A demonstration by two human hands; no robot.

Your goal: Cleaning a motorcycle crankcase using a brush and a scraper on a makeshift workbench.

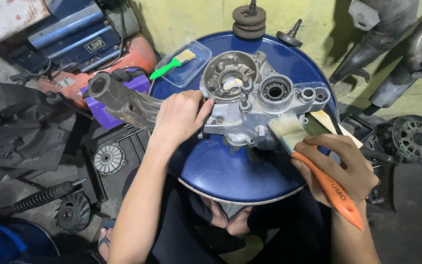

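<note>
on top of the round blue drum lid [230,171], used as a table, sits a grey aluminium engine crankcase half [255,105], open face up, bearing bore and round cavity visible, roughly centre to far side of the lid. left hand [179,117] rests on the case's left edge, fingers curled over the rim, grip pressed against the casting. a long dark swingarm-like extension [123,100] runs from under that hand out past the lid's left edge. right hand [348,168] is wrapped tight around the orange handle of a paintbrush [313,166]; pale bristles point up-left and touch the case's near right corner. just beside the brush, a flat pale wooden stick [335,126] lies by the case's right side. at the far left of the lid, a clear plastic tray [184,66] holds a small green-handled brush [172,63]. at the far rim stand a stacked gear cluster [249,20] and a small shaft part [290,35]. off the lid: blue and red compressor [81,39] upper left, black coil spring [40,198] and finned fan wheel [74,212] lower left on the floor, wheel hub [418,139] at right, grey exhaust pipes [396,39] upper right.
</note>
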